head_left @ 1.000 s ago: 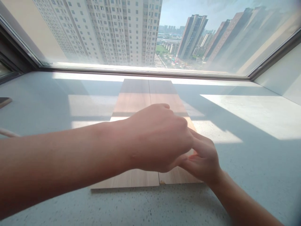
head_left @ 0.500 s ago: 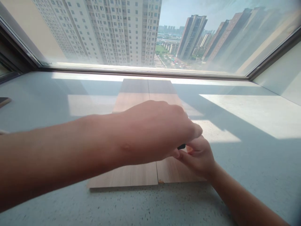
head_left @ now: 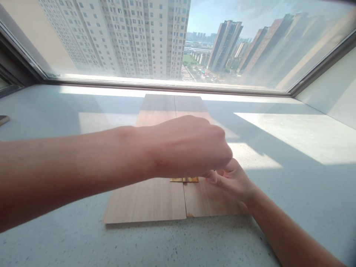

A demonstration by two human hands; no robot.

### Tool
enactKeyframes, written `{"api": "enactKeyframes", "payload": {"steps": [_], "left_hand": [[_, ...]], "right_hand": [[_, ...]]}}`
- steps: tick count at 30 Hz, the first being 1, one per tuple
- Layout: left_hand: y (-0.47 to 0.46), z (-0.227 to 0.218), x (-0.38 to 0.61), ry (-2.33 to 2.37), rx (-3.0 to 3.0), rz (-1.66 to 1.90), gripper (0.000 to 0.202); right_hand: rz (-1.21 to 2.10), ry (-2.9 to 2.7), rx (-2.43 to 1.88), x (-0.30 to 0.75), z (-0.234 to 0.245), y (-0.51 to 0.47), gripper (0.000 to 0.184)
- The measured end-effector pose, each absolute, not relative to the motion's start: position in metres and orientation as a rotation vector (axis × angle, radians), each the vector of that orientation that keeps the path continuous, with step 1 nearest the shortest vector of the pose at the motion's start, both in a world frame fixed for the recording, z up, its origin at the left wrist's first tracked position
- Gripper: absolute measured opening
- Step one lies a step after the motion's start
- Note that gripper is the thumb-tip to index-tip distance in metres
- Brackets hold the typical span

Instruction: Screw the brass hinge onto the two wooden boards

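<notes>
Two wood-grain boards [head_left: 147, 204] lie side by side with a thin seam between them. A brass-coloured hinge [head_left: 178, 180] sits across that seam, its upper part covered by my left hand [head_left: 191, 144]. This hand reaches across from the left with its fingers curled closed; what it holds, if anything, is hidden beneath it. My right hand [head_left: 235, 181] is over the right-hand board, closed, with thumb and fingertips brought together close under the left hand. A tiny dark spot shows between the hands, too small to name.
The boards rest on a pale speckled sill [head_left: 172, 244]. Behind stands a large window with a dark frame [head_left: 167, 89] and tall buildings outside. A small dark-edged object [head_left: 4, 119] lies at the far left. A chipped corner [head_left: 190, 214] marks the right board's near edge.
My left hand and forearm have shifted upward a little, uncovering part of the hinge. The black piece seen between the hands is now almost hidden. My right hand has moved slightly left.
</notes>
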State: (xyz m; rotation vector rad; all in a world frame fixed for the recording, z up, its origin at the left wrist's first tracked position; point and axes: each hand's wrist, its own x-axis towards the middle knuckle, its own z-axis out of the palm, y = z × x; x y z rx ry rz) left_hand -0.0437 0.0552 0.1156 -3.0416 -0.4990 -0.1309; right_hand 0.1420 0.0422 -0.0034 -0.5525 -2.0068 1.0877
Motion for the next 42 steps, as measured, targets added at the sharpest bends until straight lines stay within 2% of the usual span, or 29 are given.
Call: {"api": "enactKeyframes", "payload": {"steps": [5, 9, 13, 19, 23, 28, 32, 36, 42], "left_hand": [[0.049, 0.109, -0.038, -0.686, -2.970, -0.214, 0.027], [0.045, 0.109, -0.035, -0.861, -2.926, -0.234, 0.032], [0.046, 0.112, -0.039, -0.985, -2.891, -0.169, 0.029], [0.058, 0.112, -0.052, -0.750, -3.139, -0.167, 0.012], [0.062, 0.109, -0.052, -0.811, -3.065, -0.126, 0.022], [0.056, 0.098, -0.048, -0.896, -3.001, -0.123, 0.040], [0.053, 0.102, -0.057, -1.023, -3.022, -0.293, 0.045], [0.049, 0.100, -0.082, -1.407, -3.033, -0.490, 0.056], [0.028, 0.049, -0.111, -2.216, -2.896, -1.138, 0.053]], "right_hand": [[0.662, -1.979, -0.731, 0.138, 0.001, 0.031, 0.017], [0.428, -1.984, -0.828, 0.132, 0.004, 0.023, 0.010], [0.460, -2.040, -0.835, 0.131, 0.005, 0.023, 0.011], [0.585, -2.130, -0.815, 0.135, 0.005, 0.024, 0.015], [0.675, -2.111, -0.847, 0.136, 0.004, 0.025, 0.018], [0.599, -2.025, -0.825, 0.133, 0.000, 0.027, 0.027], [0.626, -2.076, -0.834, 0.137, 0.005, 0.026, 0.023], [0.536, -2.215, -0.945, 0.144, 0.008, 0.026, 0.020], [0.138, -2.450, -1.149, 0.134, 0.003, 0.020, 0.027]]}}
